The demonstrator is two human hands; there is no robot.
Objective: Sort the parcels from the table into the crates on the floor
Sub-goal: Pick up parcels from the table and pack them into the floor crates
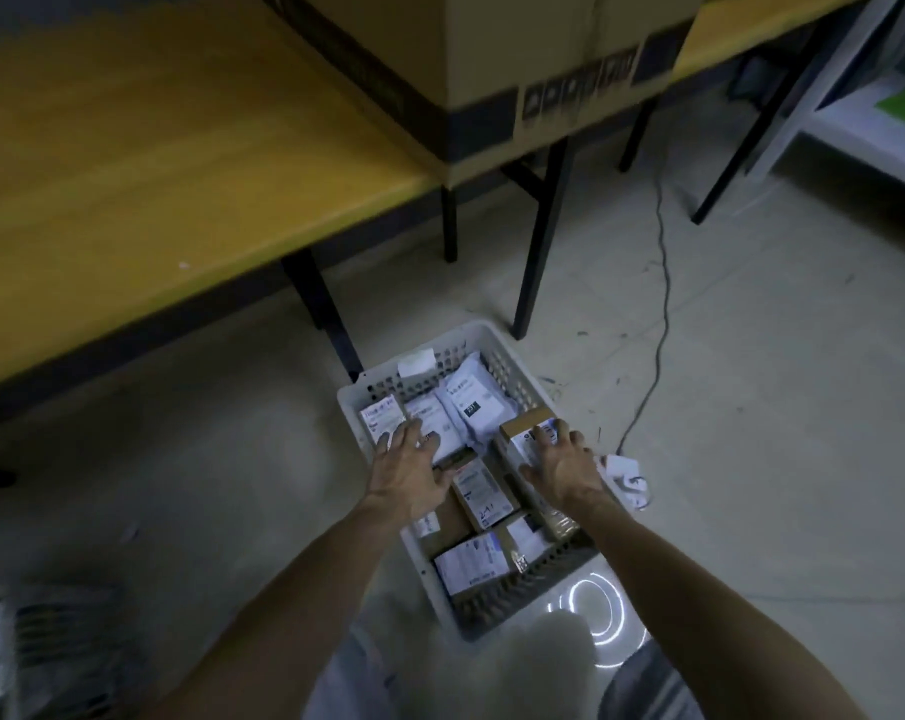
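Note:
A white plastic crate (356, 402) stands on the floor below the yellow table (143, 163), filled with several labelled parcels. My left hand (411, 472) lies flat with spread fingers on a white parcel (429, 415) at the crate's left side. My right hand (562, 465) rests with spread fingers on a brown cardboard box (525, 426) with a white label at the crate's right side. White poly bags (471, 402) lie at the far end, more brown boxes (484, 498) at the near end.
A large cardboard carton (492, 59) sits on the table's corner. Black table legs (541, 236) stand just behind the crate. A black cable (658, 304) runs across the floor to the right, near crumpled paper (627, 480). Another crate (34, 652) shows at the bottom left.

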